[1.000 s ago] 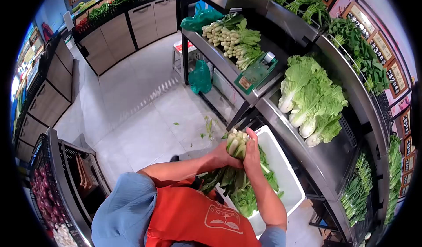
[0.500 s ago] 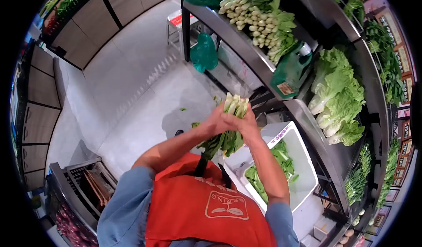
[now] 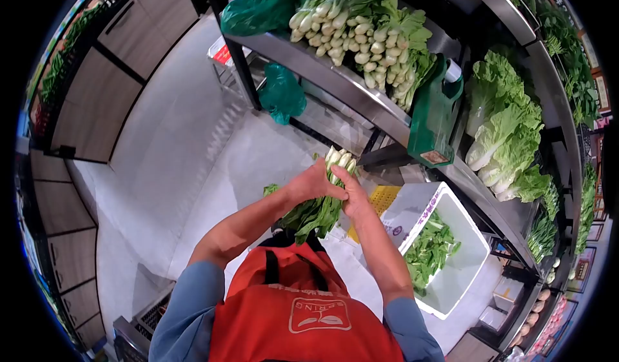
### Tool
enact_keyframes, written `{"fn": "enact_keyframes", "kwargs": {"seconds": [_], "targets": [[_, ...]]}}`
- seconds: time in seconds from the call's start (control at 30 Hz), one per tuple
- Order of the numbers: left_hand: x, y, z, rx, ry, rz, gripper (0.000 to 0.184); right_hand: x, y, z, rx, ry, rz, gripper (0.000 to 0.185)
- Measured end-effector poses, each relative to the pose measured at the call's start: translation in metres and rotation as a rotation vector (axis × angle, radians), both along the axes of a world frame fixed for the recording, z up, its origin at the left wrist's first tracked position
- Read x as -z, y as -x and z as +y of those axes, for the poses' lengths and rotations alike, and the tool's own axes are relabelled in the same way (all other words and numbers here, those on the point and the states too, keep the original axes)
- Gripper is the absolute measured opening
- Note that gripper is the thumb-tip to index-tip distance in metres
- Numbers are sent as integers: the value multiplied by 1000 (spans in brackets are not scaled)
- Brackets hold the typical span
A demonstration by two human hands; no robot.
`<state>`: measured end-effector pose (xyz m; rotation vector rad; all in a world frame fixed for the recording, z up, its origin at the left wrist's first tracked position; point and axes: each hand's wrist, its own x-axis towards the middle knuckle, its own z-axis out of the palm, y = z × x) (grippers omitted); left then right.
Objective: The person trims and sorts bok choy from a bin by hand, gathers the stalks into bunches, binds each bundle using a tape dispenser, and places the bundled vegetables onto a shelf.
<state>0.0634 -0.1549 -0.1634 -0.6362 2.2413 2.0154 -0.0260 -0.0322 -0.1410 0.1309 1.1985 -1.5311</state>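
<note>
A bunch of bok choy (image 3: 316, 216) is gripped between both hands in front of the red apron (image 3: 284, 304). Its pale stem ends point away from me, while the dark green leaves hang back toward the apron. My left hand (image 3: 311, 182) wraps around the stems from the left. From the right, my right hand (image 3: 352, 190) closes on the same stems, its thumb near the left hand. The fingers underneath are hidden. Below and right of the hands stands a white foam box (image 3: 474, 259) with loose green leaves (image 3: 431, 252) inside.
Bok choy (image 3: 361, 39) is stacked on the metal-edged shelf (image 3: 322, 68), beside a green plastic container (image 3: 431, 120) and lettuce (image 3: 506, 130). Green plastic bags (image 3: 282, 94) hang below the shelf. A yellow crate (image 3: 385, 201) sits behind the foam box. Wooden cabinets (image 3: 97, 117) line the left.
My view has shifted, and the shelf and foam box appear farther right. Both hands keep hold of the bok choy; the right thumb now lies across the stems.
</note>
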Motion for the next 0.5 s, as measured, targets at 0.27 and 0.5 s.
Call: {"fn": "enact_keyframes", "kwargs": {"seconds": [0.27,0.5], "targets": [[-35,123,-75,174,76,-302,109,41,109,-59,116,39,-252,62],[18,154,-90,133,368,-260,115,45,130,-80,182,12,-200,65]]}}
